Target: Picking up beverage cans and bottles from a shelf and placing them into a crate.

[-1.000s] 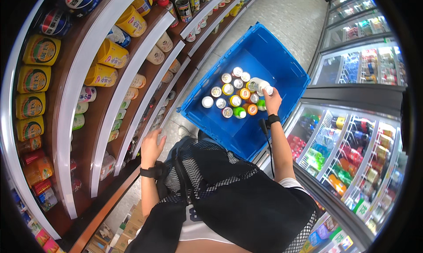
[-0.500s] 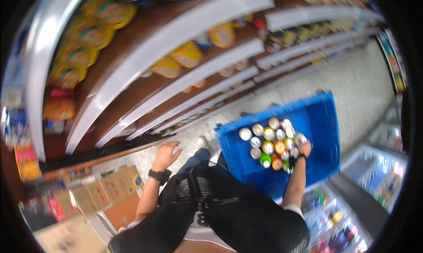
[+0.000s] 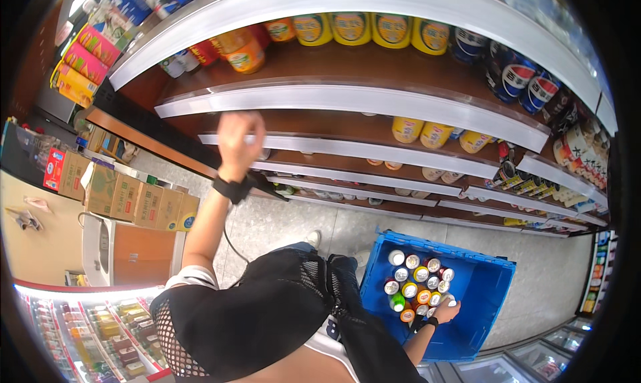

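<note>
My left hand [image 3: 239,137] is raised to the front edge of a brown shelf [image 3: 347,99], seen from the back with its fingers curled; whether it holds anything is hidden. A black band sits on that wrist. My right hand [image 3: 446,311] reaches down into a blue plastic crate [image 3: 487,289] on the floor. It closes on a can at the right edge of a cluster of drink cans [image 3: 415,284] with several coloured tops. My dark mesh top fills the lower middle.
Curved shelves hold yellow tubs [image 3: 390,29], orange bottles [image 3: 242,51] and dark blue bottles [image 3: 517,76]. Cardboard boxes [image 3: 130,196] stand stacked at the left. Glass-fronted coolers [image 3: 100,336] run along the bottom left and lower right. The floor is grey tile [image 3: 280,223].
The view has swung toward the shelves. My left hand has risen from beside my hip to the shelf edge. My right hand has stayed on the cans in the crate.
</note>
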Tool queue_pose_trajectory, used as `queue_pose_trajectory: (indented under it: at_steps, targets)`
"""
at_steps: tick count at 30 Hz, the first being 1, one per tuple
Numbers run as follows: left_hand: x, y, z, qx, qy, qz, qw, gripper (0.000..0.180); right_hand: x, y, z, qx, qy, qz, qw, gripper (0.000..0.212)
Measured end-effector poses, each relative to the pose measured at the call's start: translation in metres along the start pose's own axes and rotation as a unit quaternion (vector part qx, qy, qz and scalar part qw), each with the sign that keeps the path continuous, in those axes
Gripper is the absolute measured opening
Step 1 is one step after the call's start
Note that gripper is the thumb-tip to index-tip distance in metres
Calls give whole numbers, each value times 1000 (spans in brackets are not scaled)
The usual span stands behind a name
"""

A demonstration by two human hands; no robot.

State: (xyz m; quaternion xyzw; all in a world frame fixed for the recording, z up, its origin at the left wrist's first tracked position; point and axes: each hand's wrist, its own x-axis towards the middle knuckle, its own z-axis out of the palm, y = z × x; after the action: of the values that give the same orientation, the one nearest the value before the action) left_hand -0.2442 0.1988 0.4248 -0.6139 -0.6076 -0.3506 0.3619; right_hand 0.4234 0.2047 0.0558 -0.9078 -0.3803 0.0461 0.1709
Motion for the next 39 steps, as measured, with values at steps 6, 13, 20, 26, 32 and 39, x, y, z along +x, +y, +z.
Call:
queue_pose_trajectory:
  at_steps: [6,13,20,26,32,39]
  targets:
    - [65,-133,-4,182,119,-124,968,50,-24,-45,-27,188,-24,-157,969,38]
    - [117,-180,6,185,59,14,981,54,-79,-115,-73,267,-113,-210,934,31]
    - [126,-179,31,141,21,12,990,52,-118,-141,-81,307,-170,-242,905,23]
    - [117,-153,25,0,47,-71,996,63,-162,-162,-79,332,-170,-277,885,21]
    - [90,-116,30,-64,151,-32,986,64,-206,-200,-114,312,-202,-297,880,23]
    - [55,-29,8,-208,304,217,904,76,-260,-254,-188,311,-209,-438,817,35]
